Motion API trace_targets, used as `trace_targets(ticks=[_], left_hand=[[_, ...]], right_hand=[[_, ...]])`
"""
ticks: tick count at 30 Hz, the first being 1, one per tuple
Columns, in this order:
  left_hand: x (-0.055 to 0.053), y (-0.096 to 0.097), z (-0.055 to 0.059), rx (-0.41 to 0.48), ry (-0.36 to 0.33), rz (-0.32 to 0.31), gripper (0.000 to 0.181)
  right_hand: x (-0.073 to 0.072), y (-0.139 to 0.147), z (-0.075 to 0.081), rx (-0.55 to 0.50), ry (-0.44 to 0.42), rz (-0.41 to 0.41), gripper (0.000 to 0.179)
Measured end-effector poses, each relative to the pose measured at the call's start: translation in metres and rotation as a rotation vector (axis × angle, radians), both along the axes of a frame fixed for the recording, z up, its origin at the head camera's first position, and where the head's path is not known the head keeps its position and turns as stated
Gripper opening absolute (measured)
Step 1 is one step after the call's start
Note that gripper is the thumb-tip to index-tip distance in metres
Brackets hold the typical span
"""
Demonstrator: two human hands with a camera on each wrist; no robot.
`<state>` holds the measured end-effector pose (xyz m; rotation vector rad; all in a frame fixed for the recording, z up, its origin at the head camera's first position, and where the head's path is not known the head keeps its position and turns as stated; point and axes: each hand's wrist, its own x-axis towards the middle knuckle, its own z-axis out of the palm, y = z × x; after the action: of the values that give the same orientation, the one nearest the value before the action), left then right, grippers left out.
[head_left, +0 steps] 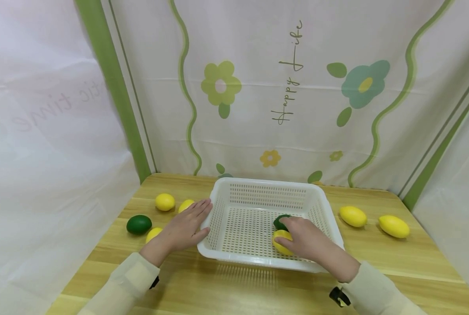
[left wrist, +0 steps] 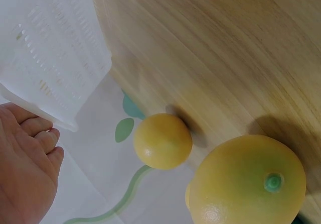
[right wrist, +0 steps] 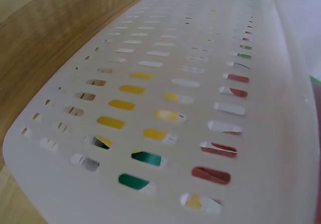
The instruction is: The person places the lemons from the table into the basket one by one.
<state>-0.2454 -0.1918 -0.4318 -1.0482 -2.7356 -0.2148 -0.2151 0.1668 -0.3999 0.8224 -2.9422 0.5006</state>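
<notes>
A white plastic basket [head_left: 267,262] with slotted walls stands on the wooden table. My left hand [head_left: 188,223] rests on its left rim with fingers extended, fingertips right at the edge [left wrist: 40,111]. Inside the basket, toward the right, my right hand [head_left: 307,238] holds a yellow lemon [head_left: 280,249] between thumb and fingers. A dark green, lime-like fruit [head_left: 280,224] lies just behind that lemon, partly hidden under the index finger. In the right wrist view, yellow and green show through the slots of the basket wall [right wrist: 165,179], and the hand itself is hidden.
Left of the basket lie yellow lemons [head_left: 165,202], one partly behind my left hand, and another dark green fruit [head_left: 139,224]. Two more lemons [head_left: 353,216] lie to the right. A printed curtain [head_left: 250,131] hangs along the table's back edge.
</notes>
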Motion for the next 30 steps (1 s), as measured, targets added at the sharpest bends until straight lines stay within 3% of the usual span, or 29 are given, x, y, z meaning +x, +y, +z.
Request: trace_targets(ticks=[7,20,27,30], left_hand=[[0.0,0.0,0.0,0.0,-0.004,-0.001,0.066],[0.002,0.001,0.002,-0.001,-0.02,0.009,0.066],[0.002,0.001,0.003,-0.002,-0.017,0.006,0.066],[0.002,0.001,0.003,-0.002,-0.016,0.006,0.066]], right_hand=[[0.001,0.003,0.004,0.003,0.0,-0.03,0.039],[0.001,0.01,0.016,-0.053,0.04,-0.001,0.031],[0.005,0.018,0.023,-0.023,0.158,-0.016,0.049],[0.005,0.021,0.026,-0.024,0.187,-0.015,0.049]])
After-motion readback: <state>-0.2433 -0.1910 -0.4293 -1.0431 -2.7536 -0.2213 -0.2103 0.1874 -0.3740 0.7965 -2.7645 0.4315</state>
